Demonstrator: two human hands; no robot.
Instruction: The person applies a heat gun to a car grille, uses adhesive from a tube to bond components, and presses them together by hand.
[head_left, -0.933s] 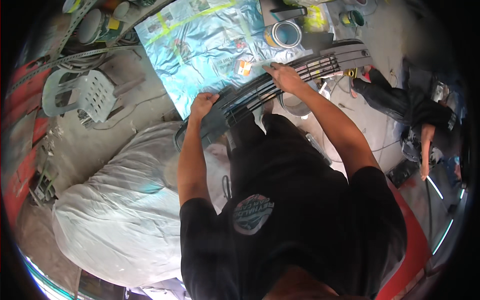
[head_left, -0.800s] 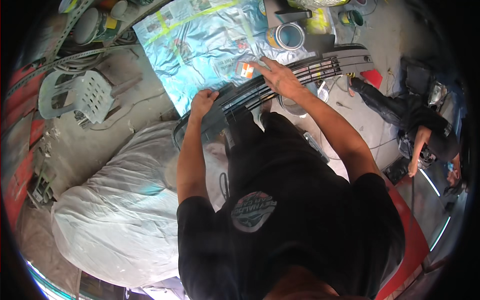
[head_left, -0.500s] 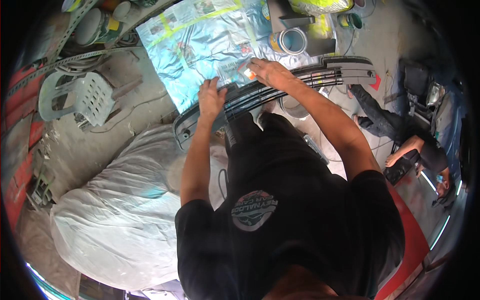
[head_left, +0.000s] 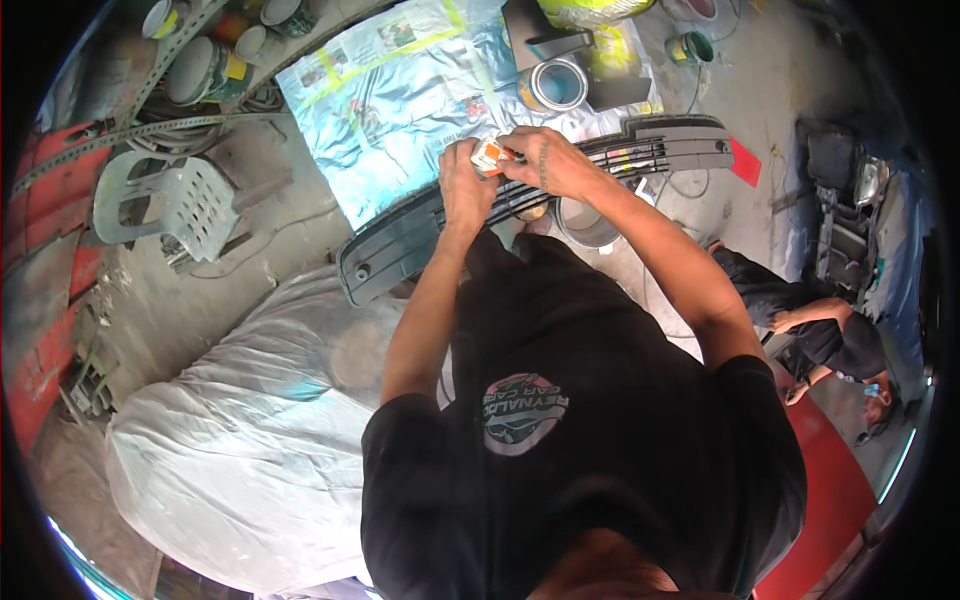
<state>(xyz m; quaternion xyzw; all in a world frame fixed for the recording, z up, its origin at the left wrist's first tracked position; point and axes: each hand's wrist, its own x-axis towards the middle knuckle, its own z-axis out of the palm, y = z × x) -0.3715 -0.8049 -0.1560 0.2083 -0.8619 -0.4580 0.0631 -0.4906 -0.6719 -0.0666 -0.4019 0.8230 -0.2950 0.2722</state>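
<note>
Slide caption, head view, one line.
Left hand and right hand hold a small orange-and-white packet near a long dark slatted panel and taped sheeting, an open can beyond.

Bluish covered work surface (head_left: 375,110), yellow-taped, upper centre: one open can (head_left: 556,86), dark plastic parts (head_left: 560,46). Grey floor (head_left: 740,90): pale perforated chair (head_left: 200,210), left; small green can (head_left: 688,48), upper right.

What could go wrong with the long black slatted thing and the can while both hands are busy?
The long black slatted part might slide if bumped, since the left hand and right hand are both at the small orange-and-white box instead. The can, which looks open, might tip if the right hand swung into it, as it stands just beyond.
</note>
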